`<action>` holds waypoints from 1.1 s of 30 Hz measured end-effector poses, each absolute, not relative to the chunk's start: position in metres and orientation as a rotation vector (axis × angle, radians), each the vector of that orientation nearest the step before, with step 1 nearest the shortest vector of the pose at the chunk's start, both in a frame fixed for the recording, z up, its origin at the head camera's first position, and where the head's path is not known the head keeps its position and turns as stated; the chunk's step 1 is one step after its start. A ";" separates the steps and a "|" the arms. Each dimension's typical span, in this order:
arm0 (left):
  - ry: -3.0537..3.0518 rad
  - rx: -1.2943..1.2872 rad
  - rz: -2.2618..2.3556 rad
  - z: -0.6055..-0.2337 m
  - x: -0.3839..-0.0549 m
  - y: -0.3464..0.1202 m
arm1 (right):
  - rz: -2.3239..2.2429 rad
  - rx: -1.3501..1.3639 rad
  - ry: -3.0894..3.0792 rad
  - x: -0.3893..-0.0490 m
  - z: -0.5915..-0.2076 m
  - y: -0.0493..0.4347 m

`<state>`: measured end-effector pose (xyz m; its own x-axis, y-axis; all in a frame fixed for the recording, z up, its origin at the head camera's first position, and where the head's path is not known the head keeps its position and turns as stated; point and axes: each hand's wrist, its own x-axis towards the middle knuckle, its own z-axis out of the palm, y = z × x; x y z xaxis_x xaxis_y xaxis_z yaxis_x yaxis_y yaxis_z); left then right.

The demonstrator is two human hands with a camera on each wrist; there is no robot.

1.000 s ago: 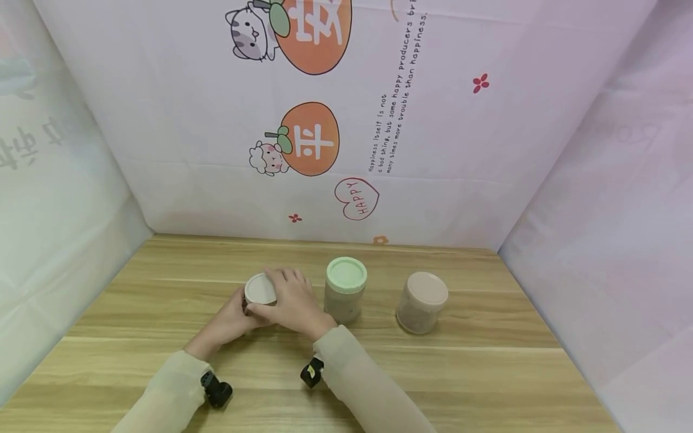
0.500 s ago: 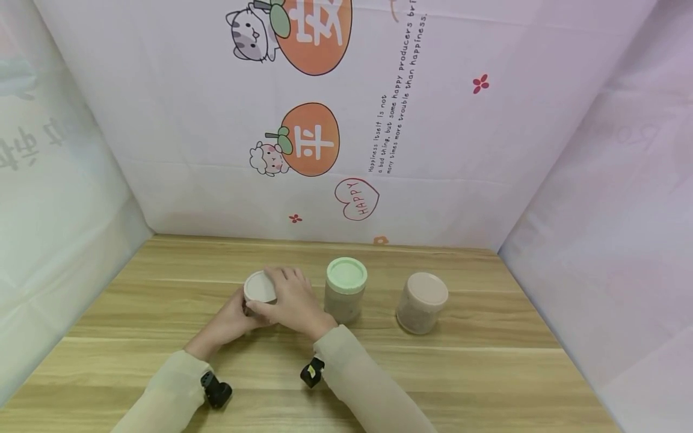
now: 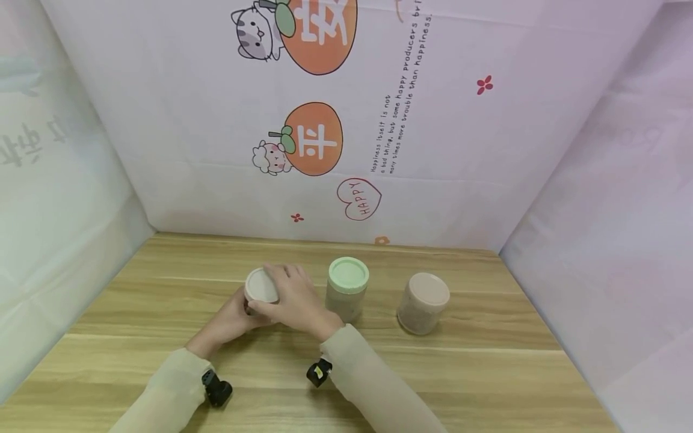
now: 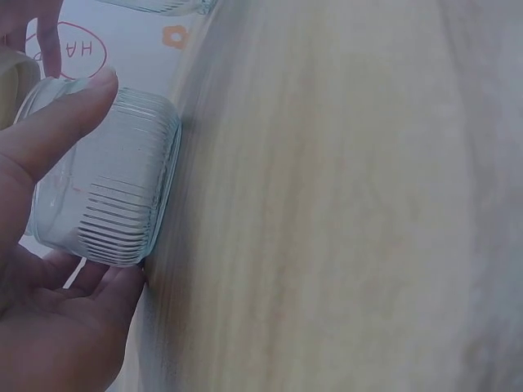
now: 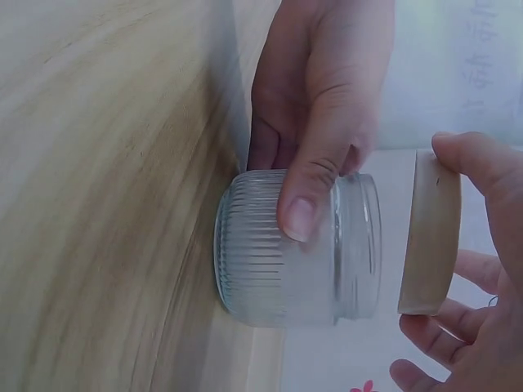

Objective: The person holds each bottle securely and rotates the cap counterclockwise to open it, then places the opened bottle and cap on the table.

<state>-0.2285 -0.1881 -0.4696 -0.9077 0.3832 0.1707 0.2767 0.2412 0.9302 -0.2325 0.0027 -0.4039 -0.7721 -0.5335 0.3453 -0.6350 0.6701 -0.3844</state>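
In the right wrist view, a ribbed glass jar (image 5: 274, 269) stands on the wooden table, its threaded mouth bare. My left hand (image 3: 233, 316) grips this jar round its side, thumb across the glass, as the left wrist view also shows. A pale round lid (image 3: 261, 285) is pinched by the fingers and thumb of my right hand (image 3: 296, 302). Seen from the right wrist, a narrow gap separates the lid (image 5: 431, 237) from the jar's rim. From the head camera, the hands cover most of the jar.
Right of my hands stands a glass jar with a green lid (image 3: 348, 275), close to the right wrist. Farther right is a jar with a pinkish lid (image 3: 428, 290). Printed cloth walls (image 3: 433, 198) border the wooden tabletop (image 3: 460, 385) at the back and sides.
The lid and my right hand have risen slightly. My left hand stays in place around the jar. The head view has shifted a little.
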 end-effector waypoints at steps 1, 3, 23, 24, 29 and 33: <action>2.395 0.632 1.770 -0.470 -0.229 -0.188 | 0.732 0.957 -2.676 -0.232 -0.403 0.004; 2.397 0.617 1.760 -0.470 -0.228 -0.189 | 0.729 0.967 -2.669 -0.231 -0.403 0.006; 2.477 0.473 1.685 -0.465 -0.225 -0.191 | 0.999 1.050 -2.812 -0.216 -0.390 0.027; 2.480 0.466 1.686 -0.464 -0.224 -0.191 | 1.014 1.057 -2.809 -0.215 -0.390 0.028; 2.501 0.480 1.665 -0.463 -0.224 -0.191 | 1.061 1.083 -2.806 -0.213 -0.391 0.031; 2.500 0.476 1.657 -0.462 -0.224 -0.191 | 1.072 1.094 -2.812 -0.212 -0.391 0.033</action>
